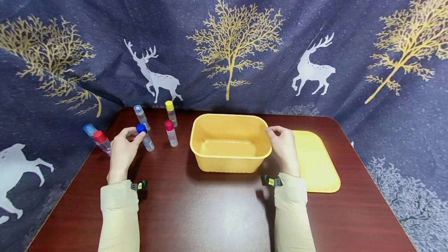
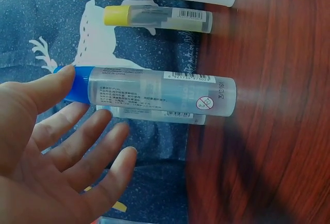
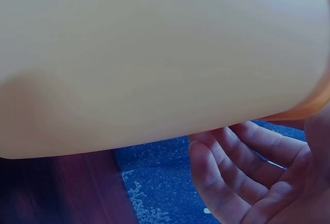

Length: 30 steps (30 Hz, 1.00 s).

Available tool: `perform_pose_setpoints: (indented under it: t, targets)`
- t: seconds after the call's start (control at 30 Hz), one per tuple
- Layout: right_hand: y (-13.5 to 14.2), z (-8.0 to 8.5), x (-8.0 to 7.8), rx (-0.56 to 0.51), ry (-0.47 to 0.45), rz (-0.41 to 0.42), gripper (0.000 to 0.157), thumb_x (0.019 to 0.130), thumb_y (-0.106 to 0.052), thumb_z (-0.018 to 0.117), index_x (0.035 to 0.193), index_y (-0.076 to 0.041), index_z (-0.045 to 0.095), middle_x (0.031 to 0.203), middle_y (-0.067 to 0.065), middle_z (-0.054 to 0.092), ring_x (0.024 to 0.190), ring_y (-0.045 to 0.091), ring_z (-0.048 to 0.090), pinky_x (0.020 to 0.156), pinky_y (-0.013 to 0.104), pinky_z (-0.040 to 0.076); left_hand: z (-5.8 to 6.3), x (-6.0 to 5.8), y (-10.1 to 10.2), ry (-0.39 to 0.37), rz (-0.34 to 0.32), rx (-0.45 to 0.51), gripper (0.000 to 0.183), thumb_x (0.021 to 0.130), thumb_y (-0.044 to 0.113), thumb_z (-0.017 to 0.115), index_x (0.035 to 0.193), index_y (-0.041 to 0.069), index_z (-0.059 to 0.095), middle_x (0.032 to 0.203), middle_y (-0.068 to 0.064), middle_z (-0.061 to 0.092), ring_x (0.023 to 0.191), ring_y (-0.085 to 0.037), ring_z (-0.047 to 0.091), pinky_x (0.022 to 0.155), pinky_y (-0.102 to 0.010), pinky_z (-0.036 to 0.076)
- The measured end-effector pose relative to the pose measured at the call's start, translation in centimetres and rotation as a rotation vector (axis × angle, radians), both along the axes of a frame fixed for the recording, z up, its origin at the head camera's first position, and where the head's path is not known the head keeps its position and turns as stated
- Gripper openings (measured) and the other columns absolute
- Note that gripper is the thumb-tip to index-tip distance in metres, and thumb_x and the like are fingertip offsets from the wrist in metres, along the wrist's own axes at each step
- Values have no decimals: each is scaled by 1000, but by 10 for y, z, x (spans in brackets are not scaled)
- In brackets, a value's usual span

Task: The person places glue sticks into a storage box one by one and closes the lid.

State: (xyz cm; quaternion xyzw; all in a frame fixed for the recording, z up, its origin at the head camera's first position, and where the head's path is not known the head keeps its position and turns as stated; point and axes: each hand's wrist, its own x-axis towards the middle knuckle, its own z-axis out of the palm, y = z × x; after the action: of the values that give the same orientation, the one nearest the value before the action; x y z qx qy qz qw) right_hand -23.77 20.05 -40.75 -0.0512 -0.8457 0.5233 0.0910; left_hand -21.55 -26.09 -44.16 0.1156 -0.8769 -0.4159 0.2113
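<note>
My left hand [image 1: 123, 147] pinches the blue cap [image 2: 80, 83] of a clear glue bottle [image 1: 148, 144] between thumb and fingertips. In the left wrist view, the bottle [image 2: 162, 91] shows small print and a barcode, and its base is close over the wood. At the right end of a yellow plastic box [image 1: 224, 163], my right hand [image 1: 284, 146] grips the rim with thumb and fingers. The box stands without its lid, and its inside shows no contents. The right wrist view is mostly filled by the pale box wall [image 3: 154, 69], with the right hand [image 3: 258, 177] below it.
Several other bottles stand around the left hand: yellow-capped [image 1: 172, 114], dark-pink-capped [image 1: 171, 133], pale-blue-capped [image 1: 141, 117], red-capped [image 1: 100, 139] and blue-topped [image 1: 89, 129]. A flat yellow lid [image 1: 320, 162] lies right of the box. Behind the wooden table [image 1: 196, 213] hangs a patterned cloth [image 1: 259, 84].
</note>
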Motion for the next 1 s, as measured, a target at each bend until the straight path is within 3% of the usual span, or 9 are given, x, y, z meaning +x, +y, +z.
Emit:
perform_pose_setpoints:
  t: [0.6,1.0]
  targets:
    - [0,-2,-1,41,12,-10,28,96,-25,60,103,-1,72,92,14,70,79,24,62,71,29,49,-6,-3,7,25,14,-51,40,91,26,70,120,-2,63,101,-23,69,91,-35,64,83,-45,44]
    - [0,-1,0,53,1,-14,29,96,-27,60,103,-2,72,95,16,70,81,27,63,71,31,49,-3,-3,10,19,13,-71,38,92,27,69,118,-1,63,105,-23,68,99,-40,62,88,-51,42]
